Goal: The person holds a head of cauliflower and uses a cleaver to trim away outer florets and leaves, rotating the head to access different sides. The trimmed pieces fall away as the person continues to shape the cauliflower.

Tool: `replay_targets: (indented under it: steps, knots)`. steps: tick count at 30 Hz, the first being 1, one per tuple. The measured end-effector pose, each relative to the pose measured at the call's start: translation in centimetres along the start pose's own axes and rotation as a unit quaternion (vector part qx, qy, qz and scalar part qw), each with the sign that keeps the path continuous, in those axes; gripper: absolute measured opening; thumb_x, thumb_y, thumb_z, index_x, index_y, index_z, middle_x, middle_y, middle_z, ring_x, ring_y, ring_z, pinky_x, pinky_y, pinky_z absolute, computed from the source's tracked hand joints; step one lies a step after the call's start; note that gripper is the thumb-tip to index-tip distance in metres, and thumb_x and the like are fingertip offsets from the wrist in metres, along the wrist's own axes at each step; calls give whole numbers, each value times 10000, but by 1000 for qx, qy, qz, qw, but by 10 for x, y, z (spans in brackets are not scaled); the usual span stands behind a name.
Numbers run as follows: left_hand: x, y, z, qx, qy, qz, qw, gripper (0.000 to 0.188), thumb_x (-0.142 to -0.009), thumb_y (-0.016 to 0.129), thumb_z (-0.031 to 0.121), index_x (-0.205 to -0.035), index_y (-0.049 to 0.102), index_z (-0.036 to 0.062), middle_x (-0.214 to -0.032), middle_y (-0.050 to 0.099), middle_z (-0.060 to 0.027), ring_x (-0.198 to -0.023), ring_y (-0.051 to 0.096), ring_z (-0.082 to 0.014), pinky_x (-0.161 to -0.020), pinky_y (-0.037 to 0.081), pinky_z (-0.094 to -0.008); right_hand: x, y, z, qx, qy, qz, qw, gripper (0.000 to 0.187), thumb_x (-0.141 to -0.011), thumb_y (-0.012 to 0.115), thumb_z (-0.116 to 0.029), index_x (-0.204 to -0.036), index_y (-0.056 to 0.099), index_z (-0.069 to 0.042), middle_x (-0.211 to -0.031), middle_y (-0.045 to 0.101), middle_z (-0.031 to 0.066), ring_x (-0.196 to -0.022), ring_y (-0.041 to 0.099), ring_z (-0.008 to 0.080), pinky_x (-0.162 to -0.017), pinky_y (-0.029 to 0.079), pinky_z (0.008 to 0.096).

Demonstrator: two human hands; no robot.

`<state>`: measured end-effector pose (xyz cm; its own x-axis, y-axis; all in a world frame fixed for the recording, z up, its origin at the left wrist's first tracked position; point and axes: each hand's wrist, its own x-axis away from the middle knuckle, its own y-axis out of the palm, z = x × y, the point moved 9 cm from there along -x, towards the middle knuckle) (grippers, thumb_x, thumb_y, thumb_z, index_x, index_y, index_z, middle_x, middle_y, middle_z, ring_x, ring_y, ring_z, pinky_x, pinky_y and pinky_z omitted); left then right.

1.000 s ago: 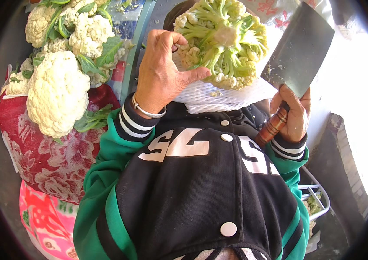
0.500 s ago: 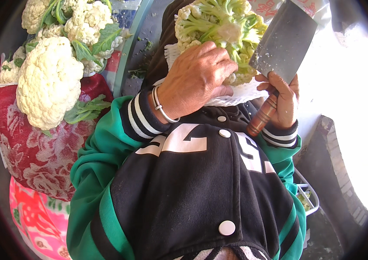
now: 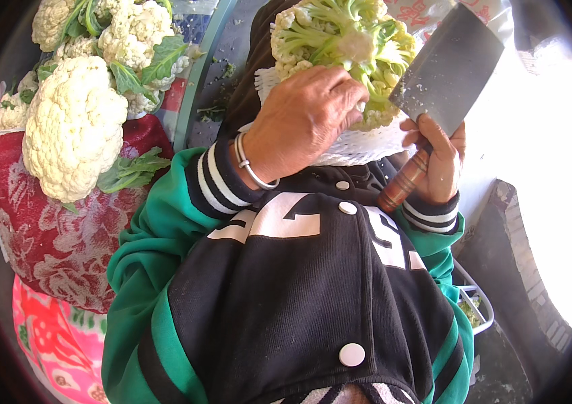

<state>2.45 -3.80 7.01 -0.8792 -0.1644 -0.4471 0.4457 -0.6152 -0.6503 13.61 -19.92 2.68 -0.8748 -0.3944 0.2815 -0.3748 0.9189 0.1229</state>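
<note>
An upturned cauliflower head (image 3: 357, 46), its pale green stems and cut core facing up, rests on white netting (image 3: 367, 147) over my lap. My left hand (image 3: 309, 111) lies in front of it with the fingers curled together. A small whitish bit shows at those fingertips; whether it is a nail or a piece of cauliflower I cannot make out. My right hand (image 3: 442, 158) grips a cleaver (image 3: 449, 71) by its brown wooden handle. The broad grey blade points up and to the right, specked with crumbs, its lower left corner close to the cauliflower.
Several white cauliflowers (image 3: 74, 128) with green leaves are heaped at the left on a dark red flowered cloth (image 3: 50, 236). Below that lies a pink patterned cloth (image 3: 60, 337). A clear plastic bag with red print (image 3: 427, 12) is behind the cleaver. A white-rimmed basket (image 3: 481, 313) stands at lower right.
My left hand has lifted slightly off the cauliflower's near edge, and its fingers have curled in. The cleaver's blade has tilted a little further to the right.
</note>
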Motion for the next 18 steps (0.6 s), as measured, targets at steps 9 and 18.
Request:
replay_targets:
  steps: [9, 18]
  knots:
    - [6, -4, -12, 88, -22, -15, 996, 248, -770, 769, 62, -983, 643, 48, -914, 607, -66, -765, 644, -196, -672, 520, -315, 23, 29, -1, 41, -15, -68, 997, 220, -883, 554, 55, -1099, 528, 27, -668, 606, 97, -483, 515, 115, -454, 396, 225]
    - [6, -5, -10, 82, 4, 8, 997, 256, -730, 766, 32, -944, 625, 52, -883, 588, -77, -782, 624, -256, -703, 515, -336, 24, 42, -1, 140, -37, -70, 987, 187, -885, 590, 33, -1067, 547, 27, -714, 628, 73, -513, 555, 101, -440, 411, 219]
